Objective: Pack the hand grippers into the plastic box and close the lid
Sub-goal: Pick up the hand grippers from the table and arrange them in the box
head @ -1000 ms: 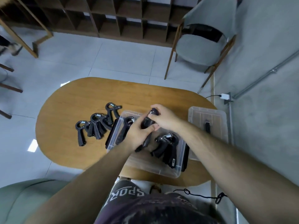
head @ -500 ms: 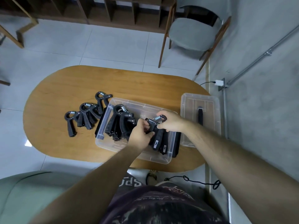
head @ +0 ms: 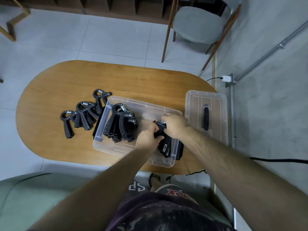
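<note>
Head view: left hand [head: 146, 139] and right hand [head: 175, 125] both grip one hand gripper [head: 159, 129] inside the plastic box [head: 146, 105].

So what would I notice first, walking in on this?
Mid-frame, the left hand and right hand grip one black hand gripper over the right end of the clear plastic box. A cluster of loose grippers lies on the wooden table left of the box, and the lid lies to its right.

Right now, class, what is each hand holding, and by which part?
Both hold one black hand gripper in the plastic box: the right hand grips its spring end, the left hand its handles.
</note>
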`<state>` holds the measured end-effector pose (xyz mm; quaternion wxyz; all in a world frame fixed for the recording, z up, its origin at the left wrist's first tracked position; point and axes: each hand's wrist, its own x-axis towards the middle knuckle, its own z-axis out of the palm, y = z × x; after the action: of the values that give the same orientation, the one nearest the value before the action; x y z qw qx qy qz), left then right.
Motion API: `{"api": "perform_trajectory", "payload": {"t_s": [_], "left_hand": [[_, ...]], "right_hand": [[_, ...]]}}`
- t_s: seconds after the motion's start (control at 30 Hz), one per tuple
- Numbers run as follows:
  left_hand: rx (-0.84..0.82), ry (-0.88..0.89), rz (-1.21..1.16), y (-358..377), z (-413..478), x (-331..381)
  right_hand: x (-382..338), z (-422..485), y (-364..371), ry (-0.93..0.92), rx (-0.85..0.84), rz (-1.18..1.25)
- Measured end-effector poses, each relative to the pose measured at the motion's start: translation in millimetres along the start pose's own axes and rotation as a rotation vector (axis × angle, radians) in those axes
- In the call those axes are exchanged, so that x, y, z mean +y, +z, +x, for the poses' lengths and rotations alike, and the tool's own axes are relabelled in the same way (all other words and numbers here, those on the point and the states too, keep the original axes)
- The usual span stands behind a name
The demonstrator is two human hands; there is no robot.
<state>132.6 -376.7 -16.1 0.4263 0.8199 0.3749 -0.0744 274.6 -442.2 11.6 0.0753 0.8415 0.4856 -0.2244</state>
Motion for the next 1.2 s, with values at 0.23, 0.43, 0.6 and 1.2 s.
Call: {"api": "perform_trajectory", "payload": {"t_s": [0.23, 0.43, 0.6, 1.2], "left_hand": [[-0.015, 0.084, 0.089, -8, 0, -1], [0.039, 0.154, 0.009, -26, 4, -8], [0.254, 0.164, -0.018, -71, 21, -13], [0.218, -0.189, 0.271, -202, 94, -146]], "right_hand": [[1, 0, -7, -0.021, -0.079, 0.028], [-11, 3, -22, -0.106, 0.100, 0.070], [-40, 24, -47, -0.146, 0.211, 0.160], [-188, 169, -73, -0.188, 0.043, 0.081]]}}
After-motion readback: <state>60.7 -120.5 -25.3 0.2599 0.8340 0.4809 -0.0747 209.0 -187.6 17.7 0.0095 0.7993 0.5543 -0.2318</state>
